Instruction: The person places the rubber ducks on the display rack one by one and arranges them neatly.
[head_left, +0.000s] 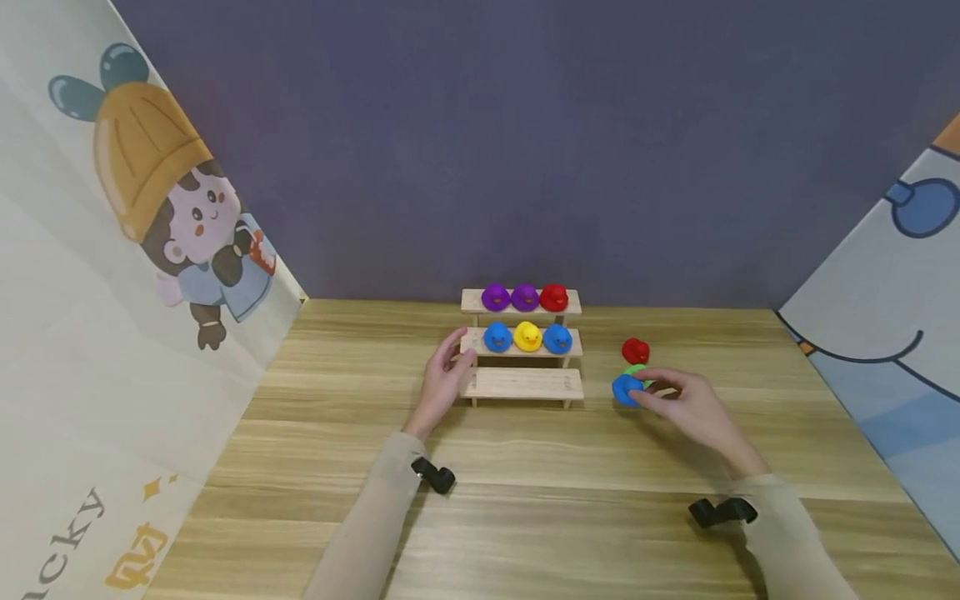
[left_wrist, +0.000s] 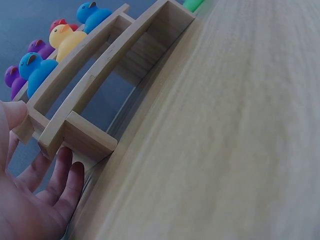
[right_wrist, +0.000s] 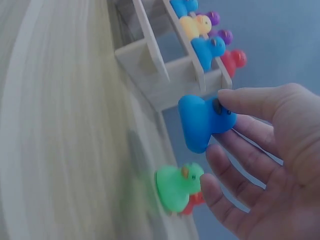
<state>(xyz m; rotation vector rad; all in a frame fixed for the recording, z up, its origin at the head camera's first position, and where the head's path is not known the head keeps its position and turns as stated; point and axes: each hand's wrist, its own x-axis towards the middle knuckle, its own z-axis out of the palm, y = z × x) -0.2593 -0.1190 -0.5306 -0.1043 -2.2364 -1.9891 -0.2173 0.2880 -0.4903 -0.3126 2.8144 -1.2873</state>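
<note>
A blue rubber duck (right_wrist: 197, 122) is pinched by its head between the thumb and fingers of my right hand (head_left: 693, 408), to the right of the rack. Behind that duck lies a green rubber duck (right_wrist: 175, 187), partly hidden in the head view, and a red one (head_left: 635, 351) farther back. My left hand (head_left: 446, 375) rests at the left end of a three-step wooden rack (head_left: 523, 383), its fingers loosely bent against the side. On the top step sit two purple ducks (head_left: 496, 297) and a red duck (head_left: 554, 297). The middle step carries a yellow duck (head_left: 528, 337) between two blue ducks (head_left: 498, 337).
The rack stands near the back of a wood-grain table (head_left: 525, 517), before a dark blue wall (head_left: 525, 150). Printed panels (head_left: 60, 275) rise at both sides. Each wrist wears a black camera mount (head_left: 433, 475).
</note>
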